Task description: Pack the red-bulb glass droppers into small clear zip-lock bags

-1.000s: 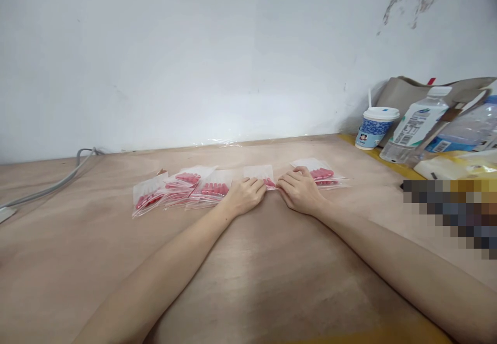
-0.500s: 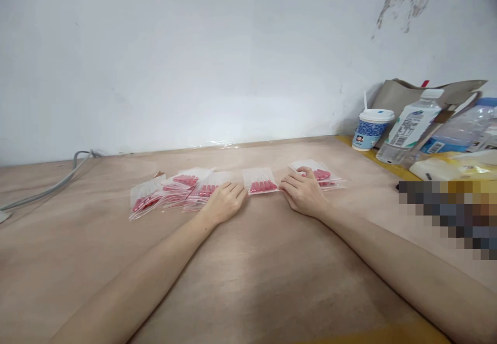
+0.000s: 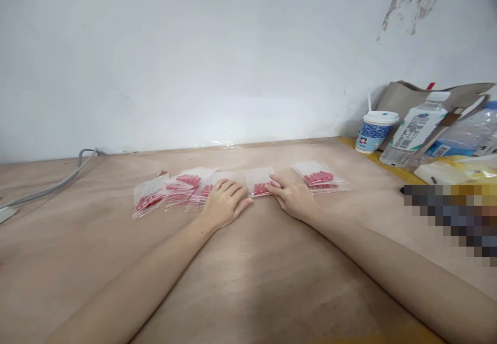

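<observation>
A small clear zip bag (image 3: 259,181) with several red capsule-like pieces lies flat between my hands. My right hand (image 3: 294,196) rests at its right edge, fingers stretched out and fingertips on the bag's red pieces, not gripping. My left hand (image 3: 225,201) lies palm down beside the bag's left edge, its fingers out and thumb apart. It partly covers the nearest bags of a spread pile of similar bags (image 3: 184,181) on the left. Just beyond my right hand is a small stack of the same bags (image 3: 320,175).
At the back right stand a blue-and-white paper cup (image 3: 375,132), a clear bottle (image 3: 415,129) and a grey-brown bag (image 3: 399,98). A yellow-and-white packet (image 3: 454,168) lies nearby. A grey cable (image 3: 58,186) crosses the wooden table (image 3: 217,292) at left, below the white wall (image 3: 174,64).
My right hand has shifted left from the right-hand stack onto the middle bag, uncovering that stack. My left thumb has spread away from its fingers. The view has shifted slightly.
</observation>
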`<action>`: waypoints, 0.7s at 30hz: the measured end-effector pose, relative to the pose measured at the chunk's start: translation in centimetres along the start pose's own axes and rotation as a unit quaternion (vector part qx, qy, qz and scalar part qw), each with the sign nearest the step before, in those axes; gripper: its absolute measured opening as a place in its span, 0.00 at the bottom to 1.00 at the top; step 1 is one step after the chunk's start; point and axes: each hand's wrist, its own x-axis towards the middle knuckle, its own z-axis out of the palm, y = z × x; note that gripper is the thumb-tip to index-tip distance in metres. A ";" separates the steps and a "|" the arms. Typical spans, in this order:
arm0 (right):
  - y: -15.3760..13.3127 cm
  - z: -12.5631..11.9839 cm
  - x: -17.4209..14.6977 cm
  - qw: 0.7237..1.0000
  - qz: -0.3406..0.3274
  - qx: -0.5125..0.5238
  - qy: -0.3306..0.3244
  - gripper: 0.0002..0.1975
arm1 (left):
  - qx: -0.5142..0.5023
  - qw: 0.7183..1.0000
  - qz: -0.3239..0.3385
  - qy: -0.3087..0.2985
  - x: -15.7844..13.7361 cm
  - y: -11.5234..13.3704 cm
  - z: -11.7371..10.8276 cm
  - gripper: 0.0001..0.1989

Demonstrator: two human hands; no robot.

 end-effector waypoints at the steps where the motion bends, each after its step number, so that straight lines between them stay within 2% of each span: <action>1: 0.0 0.3 0.0 1.000 0.011 0.010 0.003 0.16 | 0.001 1.000 -0.011 -0.001 -0.4 -0.2 -0.4 0.12; 5: 1.5 0.8 -0.1 0.990 0.018 0.099 0.097 0.19 | 0.024 0.998 -0.055 -0.031 -2.8 -1.6 -1.8 0.11; 8: 3.4 0.0 -0.3 0.979 0.022 0.139 0.145 0.18 | 0.050 0.994 -0.080 -0.061 -4.1 -2.7 -2.6 0.14; 13: 7.8 -1.8 -2.6 0.965 0.098 0.147 0.192 0.17 | 0.037 0.987 -0.107 -0.114 -4.3 -3.5 -3.0 0.20; 15: 9.5 -2.2 -4.2 0.964 0.135 0.130 0.189 0.16 | 0.026 0.985 -0.116 -0.125 -4.0 -3.6 -2.9 0.20; 19: 10.9 -2.7 -6.7 0.984 0.125 0.033 0.122 0.16 | 0.013 0.983 -0.127 -0.129 -3.7 -3.8 -2.7 0.16; 21: 10.3 -3.0 -6.7 0.980 0.122 -0.014 0.154 0.16 | 0.002 0.984 -0.123 -0.133 -3.3 -3.6 -2.5 0.15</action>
